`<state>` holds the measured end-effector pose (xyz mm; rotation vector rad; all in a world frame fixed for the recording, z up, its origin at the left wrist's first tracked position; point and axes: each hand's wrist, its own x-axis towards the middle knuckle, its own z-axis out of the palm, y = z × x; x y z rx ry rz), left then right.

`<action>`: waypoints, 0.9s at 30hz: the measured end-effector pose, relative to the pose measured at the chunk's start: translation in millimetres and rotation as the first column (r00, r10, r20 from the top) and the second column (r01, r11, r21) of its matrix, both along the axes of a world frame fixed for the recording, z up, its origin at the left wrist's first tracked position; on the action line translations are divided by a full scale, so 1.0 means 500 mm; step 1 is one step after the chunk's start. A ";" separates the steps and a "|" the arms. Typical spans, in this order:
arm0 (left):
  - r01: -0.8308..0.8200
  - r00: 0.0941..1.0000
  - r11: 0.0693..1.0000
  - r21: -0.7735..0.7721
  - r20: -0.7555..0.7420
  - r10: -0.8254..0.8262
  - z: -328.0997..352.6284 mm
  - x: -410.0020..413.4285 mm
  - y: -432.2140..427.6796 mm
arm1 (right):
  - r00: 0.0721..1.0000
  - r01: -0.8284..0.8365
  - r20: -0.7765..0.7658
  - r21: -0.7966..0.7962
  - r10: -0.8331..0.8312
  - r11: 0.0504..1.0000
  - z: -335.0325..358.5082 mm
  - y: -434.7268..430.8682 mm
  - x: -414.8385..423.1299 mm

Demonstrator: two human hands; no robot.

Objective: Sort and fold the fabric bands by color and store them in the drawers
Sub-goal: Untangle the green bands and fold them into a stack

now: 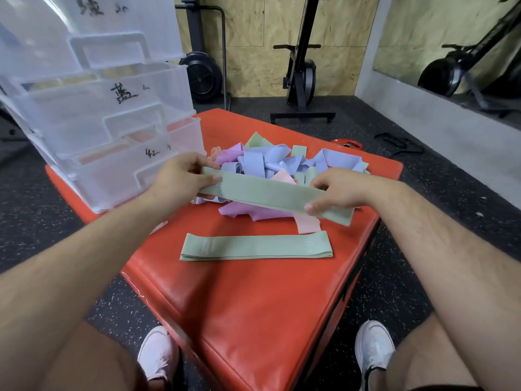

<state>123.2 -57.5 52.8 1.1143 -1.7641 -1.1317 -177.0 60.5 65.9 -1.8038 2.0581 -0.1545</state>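
Note:
I hold a green fabric band (265,193) stretched flat between both hands, above the pile. My left hand (180,176) pinches its left end and my right hand (338,190) pinches its right end. Behind and under it lies a loose pile of bands (276,162) in blue, purple, pink and green. A second green band (255,247) lies flat on the red padded box (253,306), nearer to me. A clear plastic drawer unit (93,114) with handwritten labels stands at the left; its drawers are pulled out, and the lowest holds pink bands.
The red box sits on dark speckled gym flooring. Exercise machines (301,74) and a fan (203,77) stand by the plywood back wall. A red weight plate (348,143) lies behind the box. My knees and white shoes (159,356) are at the box's near corner.

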 end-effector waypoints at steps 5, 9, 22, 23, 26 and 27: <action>-0.019 0.998 1.000 -0.012 0.061 0.019 -0.018 0.051 0.009 | 0.995 0.014 0.094 -0.019 -0.012 1.000 -0.008 0.028 -0.021; -0.007 0.978 1.000 -0.021 0.207 0.011 -0.052 0.091 0.009 | 0.977 -0.001 0.215 -0.012 0.003 1.000 -0.029 0.040 -0.013; 0.250 0.707 0.941 -0.229 0.707 -0.016 -0.128 0.105 0.033 | 0.999 -0.041 -0.017 -0.009 0.041 0.999 -0.107 0.039 0.027; 0.259 0.695 0.937 -0.233 0.719 -0.013 -0.130 0.103 0.034 | 0.999 -0.038 -0.028 -0.006 0.038 0.999 -0.107 0.040 0.025; 0.295 0.654 0.929 -0.224 0.756 -0.025 -0.138 0.101 0.032 | 0.999 -0.032 -0.044 0.002 0.032 0.999 -0.105 0.042 0.020; 0.314 0.633 0.923 -0.222 0.773 -0.029 -0.141 0.102 0.029 | 0.999 -0.029 -0.044 0.002 0.029 1.000 -0.104 0.043 0.019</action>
